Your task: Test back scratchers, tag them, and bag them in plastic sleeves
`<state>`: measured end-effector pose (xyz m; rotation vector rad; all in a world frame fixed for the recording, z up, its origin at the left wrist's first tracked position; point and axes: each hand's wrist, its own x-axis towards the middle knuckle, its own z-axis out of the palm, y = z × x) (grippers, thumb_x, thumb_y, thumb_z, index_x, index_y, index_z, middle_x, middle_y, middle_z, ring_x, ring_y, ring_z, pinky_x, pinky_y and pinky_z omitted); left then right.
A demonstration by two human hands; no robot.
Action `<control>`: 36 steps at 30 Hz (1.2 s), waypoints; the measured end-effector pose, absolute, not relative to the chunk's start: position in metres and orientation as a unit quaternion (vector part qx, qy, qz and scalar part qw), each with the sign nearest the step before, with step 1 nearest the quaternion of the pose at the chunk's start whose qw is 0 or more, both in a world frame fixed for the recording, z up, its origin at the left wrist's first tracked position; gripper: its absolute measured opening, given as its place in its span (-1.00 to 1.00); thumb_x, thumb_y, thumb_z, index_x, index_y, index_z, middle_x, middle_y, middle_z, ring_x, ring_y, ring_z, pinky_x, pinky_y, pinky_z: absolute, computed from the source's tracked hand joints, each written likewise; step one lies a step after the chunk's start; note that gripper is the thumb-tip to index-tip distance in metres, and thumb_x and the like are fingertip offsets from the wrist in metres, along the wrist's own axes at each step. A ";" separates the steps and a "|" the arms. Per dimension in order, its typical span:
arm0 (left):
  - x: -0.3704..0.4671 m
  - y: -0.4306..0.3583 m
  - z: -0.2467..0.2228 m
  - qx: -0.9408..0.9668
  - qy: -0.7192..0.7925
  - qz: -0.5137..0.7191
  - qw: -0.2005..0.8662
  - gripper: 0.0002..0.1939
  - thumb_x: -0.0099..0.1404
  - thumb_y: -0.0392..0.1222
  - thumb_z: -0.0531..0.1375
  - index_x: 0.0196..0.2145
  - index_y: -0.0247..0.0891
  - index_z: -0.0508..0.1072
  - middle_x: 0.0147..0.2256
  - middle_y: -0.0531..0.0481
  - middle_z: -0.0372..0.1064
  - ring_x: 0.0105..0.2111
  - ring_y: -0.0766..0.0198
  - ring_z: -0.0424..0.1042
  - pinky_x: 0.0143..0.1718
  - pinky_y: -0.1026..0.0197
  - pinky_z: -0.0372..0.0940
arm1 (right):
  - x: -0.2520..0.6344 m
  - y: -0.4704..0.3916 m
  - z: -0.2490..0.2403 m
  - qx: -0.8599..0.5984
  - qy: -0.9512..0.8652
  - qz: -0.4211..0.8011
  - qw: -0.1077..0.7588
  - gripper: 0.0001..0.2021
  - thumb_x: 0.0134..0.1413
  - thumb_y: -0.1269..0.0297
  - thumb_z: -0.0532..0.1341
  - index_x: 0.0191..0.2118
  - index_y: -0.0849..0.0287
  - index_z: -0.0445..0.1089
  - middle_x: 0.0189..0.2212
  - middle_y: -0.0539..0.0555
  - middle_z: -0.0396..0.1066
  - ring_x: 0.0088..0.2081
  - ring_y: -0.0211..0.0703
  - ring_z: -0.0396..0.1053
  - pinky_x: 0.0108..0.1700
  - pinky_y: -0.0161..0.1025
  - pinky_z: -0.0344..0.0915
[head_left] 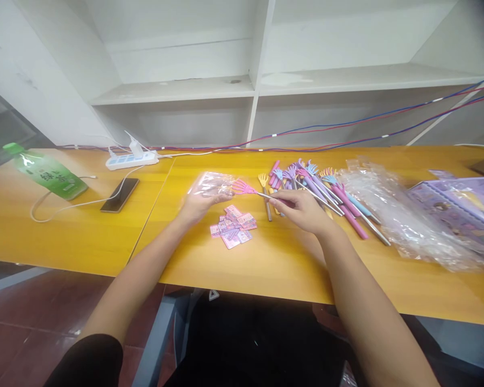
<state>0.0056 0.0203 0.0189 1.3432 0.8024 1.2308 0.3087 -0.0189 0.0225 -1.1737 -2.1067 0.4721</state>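
My right hand (296, 208) is closed around the metal rod of a back scratcher (244, 187) with a pink hand-shaped head. That head points left, at the mouth side of a clear plastic bag (213, 183). My left hand (199, 207) grips the bag by its near edge, thumb toward the pink head. Whether the head is inside the bag or just beside it, I cannot tell. Below, between my hands, lies a loose heap of small pink and purple printed cards (233, 226). A yellow-headed back scratcher (264, 188) lies just beyond my right fingers.
A pile of coloured back scratchers (347, 207) lies right of centre, beside a stack of clear bags (403, 215) and a purple printed box (452, 207). Leftward are a phone (120, 194), a green bottle (50, 173) and a power strip (131, 159). White shelving (177, 91) stands behind.
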 end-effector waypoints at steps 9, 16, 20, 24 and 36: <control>0.008 0.015 0.017 0.538 0.319 0.475 0.619 -0.37 0.08 -0.08 0.56 0.02 -0.25 0.44 -0.14 -0.19 0.65 -0.15 -0.01 0.68 0.02 -0.12 0.55 | 0.306 -0.019 0.020 -0.449 -0.813 0.177 0.326 -0.59 0.47 -0.03 0.11 -0.19 0.13 0.59 -0.42 0.07 0.49 -0.39 -0.13 0.35 -0.28 -0.17 0.18; 0.013 0.007 0.022 0.530 0.336 0.463 0.626 -0.36 0.08 -0.09 0.57 0.03 -0.27 0.43 -0.13 -0.20 0.65 -0.18 0.03 0.68 0.00 -0.09 0.53 | 0.299 -0.018 0.017 -0.432 -0.824 0.189 0.315 -0.55 0.49 -0.04 0.07 -0.27 0.13 0.55 -0.44 0.07 0.45 -0.38 -0.12 0.35 -0.27 -0.17 0.18; 0.013 0.006 0.027 0.489 0.305 0.470 0.668 -0.45 0.23 0.15 0.45 -0.02 -0.32 0.53 -0.15 -0.24 0.64 -0.16 -0.02 0.67 0.04 -0.15 0.54 | 0.299 -0.017 0.017 -0.433 -0.823 0.174 0.324 -0.56 0.50 -0.03 0.08 -0.25 0.13 0.56 -0.46 0.06 0.40 -0.39 -0.13 0.32 -0.28 -0.18 0.17; 0.012 0.009 0.029 0.429 0.301 0.452 0.722 -0.46 0.35 0.27 0.31 -0.14 -0.35 0.58 -0.17 -0.28 0.64 -0.05 -0.15 0.65 0.15 -0.28 0.48 | 0.297 -0.018 0.016 -0.428 -0.825 0.167 0.328 -0.58 0.49 -0.02 0.09 -0.20 0.14 0.58 -0.43 0.07 0.42 -0.38 -0.13 0.34 -0.26 -0.18 0.18; 0.016 0.006 0.022 0.469 0.288 0.387 0.740 -0.43 0.22 0.31 0.40 -0.15 -0.31 0.60 -0.10 -0.30 0.63 0.04 -0.18 0.61 0.14 -0.25 0.48 | 0.283 -0.023 0.016 -0.412 -0.835 0.169 0.325 -0.52 0.49 -0.08 0.06 -0.23 0.10 0.61 -0.41 0.12 0.41 -0.33 -0.06 0.37 -0.20 -0.11 0.25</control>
